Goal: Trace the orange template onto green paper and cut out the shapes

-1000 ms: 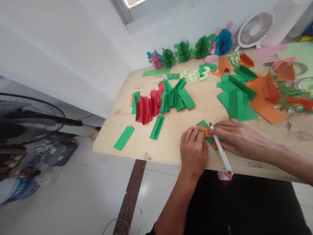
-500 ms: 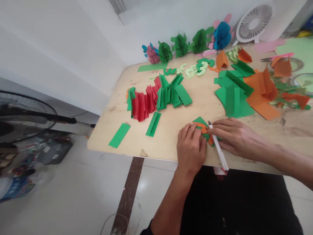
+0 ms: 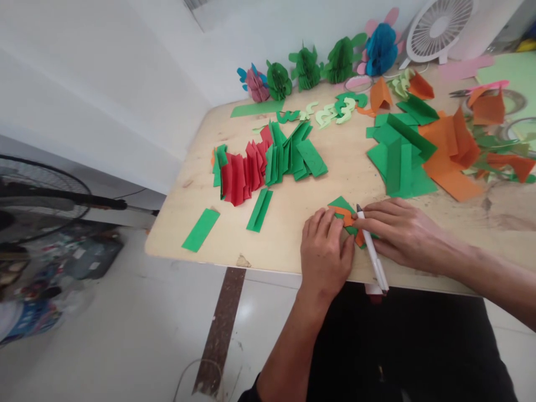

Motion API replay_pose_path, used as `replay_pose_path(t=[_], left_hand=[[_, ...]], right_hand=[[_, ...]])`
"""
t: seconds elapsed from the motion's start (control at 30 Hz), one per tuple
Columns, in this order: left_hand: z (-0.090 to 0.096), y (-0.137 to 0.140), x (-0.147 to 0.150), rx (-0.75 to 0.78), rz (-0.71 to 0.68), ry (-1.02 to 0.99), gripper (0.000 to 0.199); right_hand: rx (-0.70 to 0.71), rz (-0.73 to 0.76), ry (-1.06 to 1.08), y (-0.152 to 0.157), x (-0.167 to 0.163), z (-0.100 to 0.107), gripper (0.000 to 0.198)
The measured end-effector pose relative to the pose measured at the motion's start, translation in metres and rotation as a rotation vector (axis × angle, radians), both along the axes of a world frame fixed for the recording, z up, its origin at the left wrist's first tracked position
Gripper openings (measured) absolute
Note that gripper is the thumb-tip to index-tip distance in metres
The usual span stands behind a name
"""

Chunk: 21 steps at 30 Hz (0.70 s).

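Note:
Near the table's front edge, a small green paper piece (image 3: pixel 339 202) lies with an orange paper cut-out (image 3: pixel 345 218) on top of it. My left hand (image 3: pixel 326 251) rests on its left side, fingers lying over the paper and pressing it down. From the right, my right hand (image 3: pixel 402 231) reaches in with its fingertips at the cut-out's edge. A white pen (image 3: pixel 374 254) sits in my right fingers, dark tip pointing away from me and tail over the table edge. Both hands partly hide the papers.
Left of my hands stand folded red papers (image 3: pixel 238 178) and folded green papers (image 3: pixel 293 153). A green strip (image 3: pixel 201 229) lies farther left. Green sheets (image 3: pixel 404 162) and orange pieces (image 3: pixel 452 162) are piled at right. Paper figures (image 3: pixel 307 70) and a white fan (image 3: pixel 438 30) line the wall.
The view has shifted slightly. Both hands, the pen and the papers keep nearly the same positions.

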<state>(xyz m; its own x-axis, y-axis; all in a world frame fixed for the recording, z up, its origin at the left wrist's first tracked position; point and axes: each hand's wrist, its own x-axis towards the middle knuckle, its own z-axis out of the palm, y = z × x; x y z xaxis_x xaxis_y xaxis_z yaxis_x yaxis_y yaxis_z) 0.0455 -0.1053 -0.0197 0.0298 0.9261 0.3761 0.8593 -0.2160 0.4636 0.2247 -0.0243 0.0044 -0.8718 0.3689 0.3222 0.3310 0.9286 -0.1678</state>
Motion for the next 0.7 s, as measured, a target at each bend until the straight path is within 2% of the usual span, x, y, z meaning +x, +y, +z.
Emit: replay_pose_path(t=[0.7], left_hand=[[0.0012, -0.0007, -0.0008, -0.035, -0.016, -0.010, 0.022]], right_hand=[[-0.020, -0.040, 0.032, -0.0032, -0.0018, -0.0004, 0.021]])
